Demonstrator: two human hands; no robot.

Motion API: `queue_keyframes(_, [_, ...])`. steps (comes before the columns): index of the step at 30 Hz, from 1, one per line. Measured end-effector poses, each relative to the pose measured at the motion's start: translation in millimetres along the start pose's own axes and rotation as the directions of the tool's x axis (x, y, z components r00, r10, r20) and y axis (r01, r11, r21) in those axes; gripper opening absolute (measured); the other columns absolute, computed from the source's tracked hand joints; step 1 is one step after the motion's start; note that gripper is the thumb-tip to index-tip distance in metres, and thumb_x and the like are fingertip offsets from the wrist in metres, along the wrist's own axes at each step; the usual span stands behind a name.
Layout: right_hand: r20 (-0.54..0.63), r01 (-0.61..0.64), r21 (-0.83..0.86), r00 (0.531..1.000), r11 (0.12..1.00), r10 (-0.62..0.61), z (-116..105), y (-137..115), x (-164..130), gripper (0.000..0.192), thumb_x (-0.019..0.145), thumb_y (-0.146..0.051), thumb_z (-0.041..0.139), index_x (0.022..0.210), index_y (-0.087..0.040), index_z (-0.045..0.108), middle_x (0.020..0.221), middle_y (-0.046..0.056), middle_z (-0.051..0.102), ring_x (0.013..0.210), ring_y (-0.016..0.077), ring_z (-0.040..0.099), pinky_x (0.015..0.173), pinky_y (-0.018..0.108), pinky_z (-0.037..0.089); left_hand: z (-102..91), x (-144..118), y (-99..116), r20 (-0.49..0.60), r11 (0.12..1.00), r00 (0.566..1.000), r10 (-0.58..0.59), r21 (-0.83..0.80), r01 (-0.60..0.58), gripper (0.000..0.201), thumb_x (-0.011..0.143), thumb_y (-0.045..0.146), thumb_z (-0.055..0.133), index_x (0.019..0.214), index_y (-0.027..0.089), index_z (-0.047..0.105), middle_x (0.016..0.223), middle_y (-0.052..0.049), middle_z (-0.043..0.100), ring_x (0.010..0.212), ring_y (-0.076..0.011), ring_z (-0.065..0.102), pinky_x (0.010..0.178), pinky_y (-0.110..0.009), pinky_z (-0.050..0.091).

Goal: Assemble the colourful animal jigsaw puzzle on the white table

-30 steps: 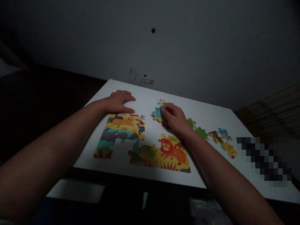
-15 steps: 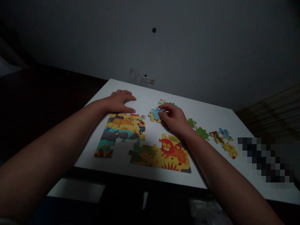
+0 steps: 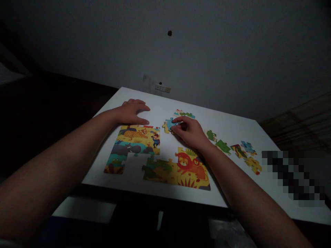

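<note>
The right hand (image 3: 190, 132) pinched a blue-and-yellow puzzle piece (image 3: 168, 124) on the white table (image 3: 232, 125), just beside the assembled leopard section (image 3: 138, 137). The left hand (image 3: 133, 112) lay open and flat, steadying that section. The piece probably needed aligning with its edge.

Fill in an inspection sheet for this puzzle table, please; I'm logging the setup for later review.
Surface: white table, dimly lit.
Job's things: blue-and-yellow puzzle piece on the table; leopard-and-hippo section and lion section assembled, apart from each other.
Clutter: loose pieces to the right; another loose piece behind the right hand.
Grippers: right hand pinches the blue-and-yellow piece; left hand lies flat at the leopard section's far edge.
Cables: nothing seen.
Surroundings: grey wall with wall socket; dark floor.
</note>
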State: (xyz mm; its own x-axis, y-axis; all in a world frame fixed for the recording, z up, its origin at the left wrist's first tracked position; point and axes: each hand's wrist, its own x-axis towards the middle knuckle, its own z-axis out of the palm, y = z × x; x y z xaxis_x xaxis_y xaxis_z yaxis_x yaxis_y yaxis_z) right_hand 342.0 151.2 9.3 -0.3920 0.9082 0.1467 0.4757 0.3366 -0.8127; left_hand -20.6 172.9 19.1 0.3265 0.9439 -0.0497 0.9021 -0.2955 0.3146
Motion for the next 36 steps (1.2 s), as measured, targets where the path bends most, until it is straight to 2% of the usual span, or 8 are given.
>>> queue_keyframes(5, [0.124, 0.119, -0.010, 0.985, 0.993, -0.117, 1, 7, -4, 0.047, 0.093, -0.036, 0.097, 0.138, -0.029, 0.087, 0.100, 0.005, 0.080, 0.088, 0.0270, 0.074, 0.080, 0.043, 0.061, 0.1, 0, -1, -0.014, 1.000, 1.000, 0.013, -0.006, -0.013, 0.115, 0.086, 0.101, 0.073, 0.178, 0.033, 0.073, 0.196, -0.015, 0.055, 0.179, -0.0539, 0.045, 0.149, -0.070, 0.034])
queue_keyframes(9, [0.208, 0.142, -0.072, 0.970, 0.987, -0.125, 0, 0, -8, 0.047, 0.099, -0.038, 0.093, 0.145, -0.030, 0.087, 0.098, 0.005, 0.080, 0.085, 0.0278, 0.074, 0.081, 0.045, 0.061, 0.2, -1, 0, -0.020, 1.000, 1.000, 0.018, -0.015, -0.018, 0.112, 0.086, 0.098, 0.075, 0.177, 0.033, 0.075, 0.196, -0.015, 0.055, 0.179, -0.0537, 0.045, 0.149, -0.068, 0.034])
queue_keyframes(15, [0.254, 0.320, -0.251, 0.932, 0.914, -0.257, -8, -11, -11, 0.039, 0.103, -0.043, 0.091, 0.140, -0.031, 0.090, 0.114, 0.011, 0.087, 0.099, 0.0341, 0.078, 0.094, 0.053, 0.063, -0.4, -1, 3, -0.012, 1.000, 1.000, 0.004, 0.010, -0.004, 0.112, 0.089, 0.098, 0.074, 0.180, 0.032, 0.072, 0.198, -0.015, 0.054, 0.181, -0.0526, 0.044, 0.150, -0.069, 0.032])
queue_keyframes(22, [0.372, 0.345, -0.248, 0.897, 0.905, -0.240, -11, -6, -10, 0.038, 0.109, -0.046, 0.085, 0.144, -0.032, 0.091, 0.101, 0.007, 0.087, 0.089, 0.0311, 0.078, 0.086, 0.050, 0.062, 0.8, -1, 1, -0.026, 1.000, 1.000, 0.012, -0.006, -0.012, 0.110, 0.088, 0.098, 0.076, 0.178, 0.034, 0.074, 0.196, -0.014, 0.056, 0.180, -0.0527, 0.044, 0.149, -0.069, 0.034])
queue_keyframes(26, [0.371, 0.415, -0.309, 0.881, 0.856, -0.293, -11, -10, -9, 0.038, 0.110, -0.048, 0.085, 0.145, -0.034, 0.093, 0.101, 0.009, 0.087, 0.097, 0.0358, 0.080, 0.095, 0.056, 0.063, 1.1, 0, 0, -0.026, 1.000, 1.000, 0.014, -0.007, -0.014, 0.108, 0.088, 0.097, 0.077, 0.177, 0.036, 0.074, 0.195, -0.014, 0.057, 0.181, -0.0528, 0.044, 0.150, -0.069, 0.033])
queue_keyframes(30, [0.332, 0.473, -0.344, 0.869, 0.811, -0.367, -11, -8, -9, 0.035, 0.110, -0.044, 0.085, 0.142, -0.034, 0.093, 0.125, 0.015, 0.088, 0.119, 0.0421, 0.080, 0.109, 0.064, 0.064, 0.2, 0, 1, -0.017, 1.000, 1.000, 0.013, -0.011, -0.013, 0.108, 0.087, 0.098, 0.076, 0.175, 0.035, 0.075, 0.196, -0.014, 0.056, 0.180, -0.0532, 0.044, 0.150, -0.069, 0.033])
queue_keyframes(32, [0.331, 0.486, -0.331, 0.862, 0.809, -0.383, -12, -5, -9, 0.030, 0.110, -0.040, 0.085, 0.139, -0.035, 0.093, 0.132, 0.015, 0.087, 0.125, 0.0429, 0.079, 0.115, 0.066, 0.064, -0.1, 0, 2, -0.016, 1.000, 1.000, 0.010, -0.009, -0.010, 0.109, 0.087, 0.098, 0.075, 0.175, 0.034, 0.075, 0.197, -0.014, 0.055, 0.180, -0.0531, 0.044, 0.150, -0.069, 0.033])
queue_keyframes(36, [0.329, 0.495, -0.300, 0.856, 0.815, -0.399, -12, 0, -8, 0.024, 0.113, -0.037, 0.081, 0.133, -0.034, 0.093, 0.131, 0.014, 0.086, 0.126, 0.0413, 0.079, 0.117, 0.065, 0.064, -0.8, 0, 3, -0.005, 1.000, 1.000, 0.007, 0.000, -0.007, 0.109, 0.087, 0.099, 0.074, 0.176, 0.037, 0.073, 0.197, -0.012, 0.055, 0.180, -0.0530, 0.043, 0.150, -0.069, 0.033])
